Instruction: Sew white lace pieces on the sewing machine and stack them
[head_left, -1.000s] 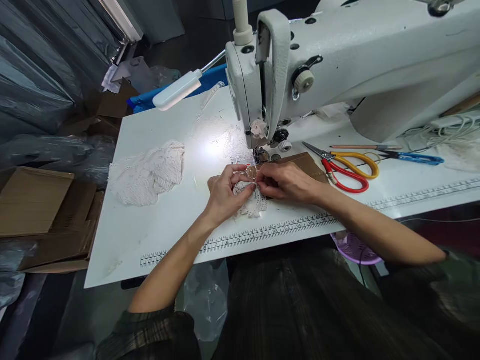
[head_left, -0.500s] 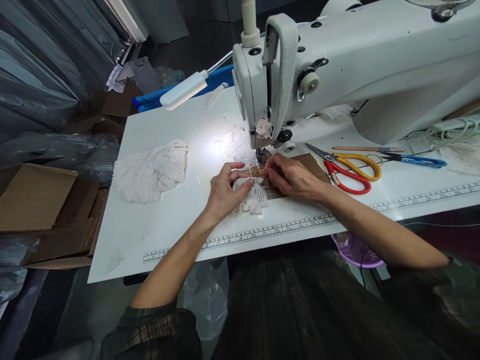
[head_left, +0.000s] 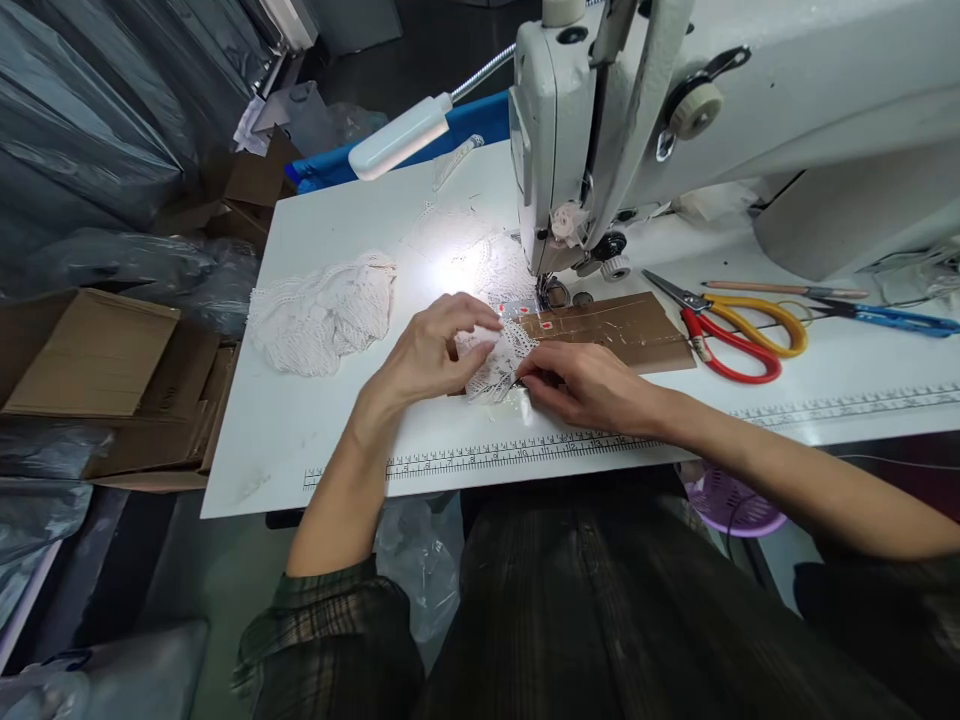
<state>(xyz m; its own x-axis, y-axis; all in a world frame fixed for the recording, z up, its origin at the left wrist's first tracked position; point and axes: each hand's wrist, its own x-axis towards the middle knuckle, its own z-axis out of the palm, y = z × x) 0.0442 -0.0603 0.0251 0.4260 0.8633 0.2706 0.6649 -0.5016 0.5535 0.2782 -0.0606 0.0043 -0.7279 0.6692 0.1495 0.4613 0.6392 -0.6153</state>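
In front of the sewing machine (head_left: 551, 150), a bunched piece of white lace (head_left: 499, 365) lies on the table. My left hand (head_left: 427, 350) curves over its left side, with thumb and fingers apart. At the lace's right edge, my right hand (head_left: 592, 385) is closed in a pinch on the lace. A small dark sliver shows at its fingertips, too small to name. Brown tape-covered board (head_left: 622, 330) lies just beyond the right hand. More white lace (head_left: 502, 268) spreads under the lamp light behind the left hand.
A heap of white lace (head_left: 322, 315) lies at the table's left. Scissors with red and yellow handles (head_left: 739, 340), a pencil (head_left: 784, 289) and blue-handled scissors (head_left: 892, 317) lie to the right. A lamp (head_left: 401, 135) hangs over the table. A printed ruler (head_left: 480, 457) follows the front edge.
My right hand has come down and toward me, onto the lace's edge. My left fingers have spread from the lace they pinched, which now lies more spread out. The view has shifted slightly.
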